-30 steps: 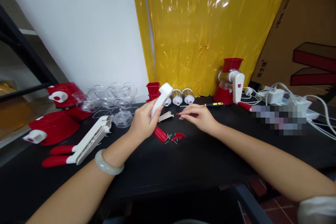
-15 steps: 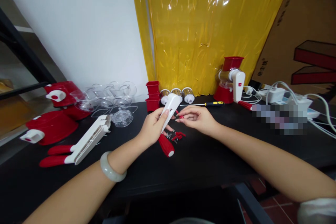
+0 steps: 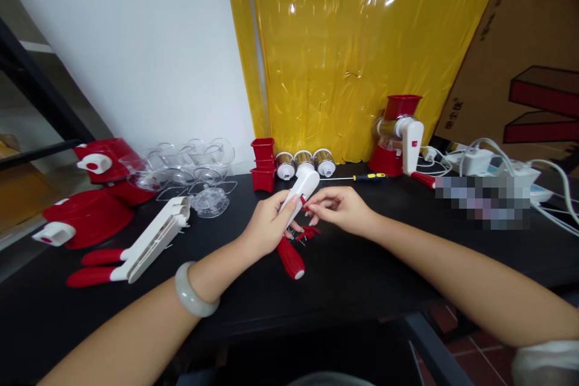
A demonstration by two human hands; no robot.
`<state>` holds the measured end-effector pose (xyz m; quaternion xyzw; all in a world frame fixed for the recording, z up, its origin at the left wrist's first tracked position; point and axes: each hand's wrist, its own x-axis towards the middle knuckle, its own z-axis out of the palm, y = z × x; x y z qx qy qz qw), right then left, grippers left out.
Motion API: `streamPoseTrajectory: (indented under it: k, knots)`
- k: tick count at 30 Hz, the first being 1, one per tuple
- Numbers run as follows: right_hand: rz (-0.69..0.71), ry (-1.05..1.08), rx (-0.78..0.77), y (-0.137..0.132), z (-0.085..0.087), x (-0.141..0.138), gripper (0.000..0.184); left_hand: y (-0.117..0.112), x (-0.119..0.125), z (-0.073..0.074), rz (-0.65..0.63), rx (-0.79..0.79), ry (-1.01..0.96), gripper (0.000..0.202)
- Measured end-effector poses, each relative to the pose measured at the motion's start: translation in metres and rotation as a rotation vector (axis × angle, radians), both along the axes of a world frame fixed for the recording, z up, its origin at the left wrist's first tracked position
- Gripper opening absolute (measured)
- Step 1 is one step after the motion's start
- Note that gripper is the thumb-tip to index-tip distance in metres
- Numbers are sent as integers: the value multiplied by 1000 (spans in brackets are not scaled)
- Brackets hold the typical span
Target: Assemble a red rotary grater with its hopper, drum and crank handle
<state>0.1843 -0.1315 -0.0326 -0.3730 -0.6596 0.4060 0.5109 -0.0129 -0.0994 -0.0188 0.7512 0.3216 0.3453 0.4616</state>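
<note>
Just above the middle of the bench (image 3: pixel 362 289), a white crank arm (image 3: pixel 306 182) is held tilted, its red grip (image 3: pixel 292 259) slanting toward the near side. The left hand (image 3: pixel 266 224) pinches it, thumb on the upper face and the other fingers behind. The right hand (image 3: pixel 342 210) pinches a small red piece (image 3: pixel 304 201) between thumb and fingers, right at the arm's face; whether it has entered the opening there, I cannot tell.

The step in hand looks like fitting this piece into the arm. The next move seems to call for lining it up and pressing it home while the left hand keeps the arm firm.

Just beneath lie more small red pieces (image 3: pixel 310 233) and some screws (image 3: pixel 294 231), partly hidden by fingers. Farther off are a screwdriver (image 3: pixel 371 177), metal drums (image 3: pixel 304 160) and red containers (image 3: pixel 263 165). To the left rest more crank handles (image 3: pixel 158 235), clear plastic parts (image 3: pixel 212 172) and red bases (image 3: pixel 97 217); at far right stands an assembled grater (image 3: pixel 389 154), whose crank shows a similar red inset.
</note>
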Motion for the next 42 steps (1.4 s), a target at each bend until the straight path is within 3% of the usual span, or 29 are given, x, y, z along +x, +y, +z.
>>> streamPoseTrajectory:
  k: [8, 15, 21, 31, 42]
  knots:
    - [55, 58, -66, 2, -3, 0, 29, -1, 0, 0, -3, 10, -3, 42]
    - [57, 100, -12, 8, -10, -4, 27, -1, 2, 2, 0, -39, -13, 43]
    - [-26, 18, 151, 7, -11, -5, 40, -1, 2, 1, 2, -92, -35, 44]
    - [-232, -228, 518, -3, 0, -4, 19, -5, 3, 3, -27, -91, -22, 44]
    - [-93, -85, 306, -5, -1, -9, 24, -3, 2, 1, 18, -60, -77, 42]
